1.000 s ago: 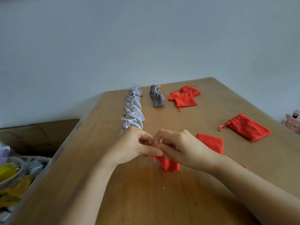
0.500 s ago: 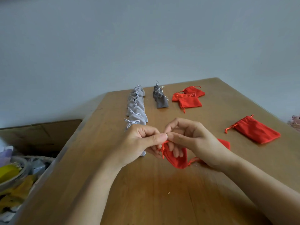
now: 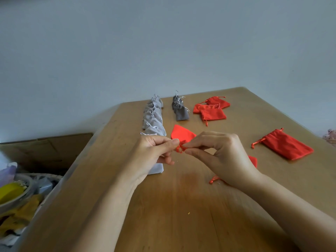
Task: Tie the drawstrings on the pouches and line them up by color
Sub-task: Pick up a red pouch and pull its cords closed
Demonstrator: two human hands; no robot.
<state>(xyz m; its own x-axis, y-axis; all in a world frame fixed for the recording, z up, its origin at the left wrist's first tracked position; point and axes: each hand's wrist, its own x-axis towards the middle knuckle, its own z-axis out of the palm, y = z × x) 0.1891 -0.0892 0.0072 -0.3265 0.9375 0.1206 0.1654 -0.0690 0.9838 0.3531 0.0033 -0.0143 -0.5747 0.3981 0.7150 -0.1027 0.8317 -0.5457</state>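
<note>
Two pinches do it: the left hand [image 3: 152, 153], thumb and forefinger closed, nips the drawstring [image 3: 180, 147] of the red pouch [image 3: 181, 133] held over the tabletop [image 3: 181, 206], the right hand [image 3: 221, 157] nips it alike, and I'd pull both ends apart evenly to snug the knot.

Six red fabric drawstring pouches [image 3: 287, 144] in all: three clustered far, one alone at right, one raised near the middle, one near and mostly hidden. The left row of light grey fabric pouches [image 3: 155, 130] holds at least six; overlap blurs the count. Dark grey fabric pouches [image 3: 181, 114]: two or three.
</note>
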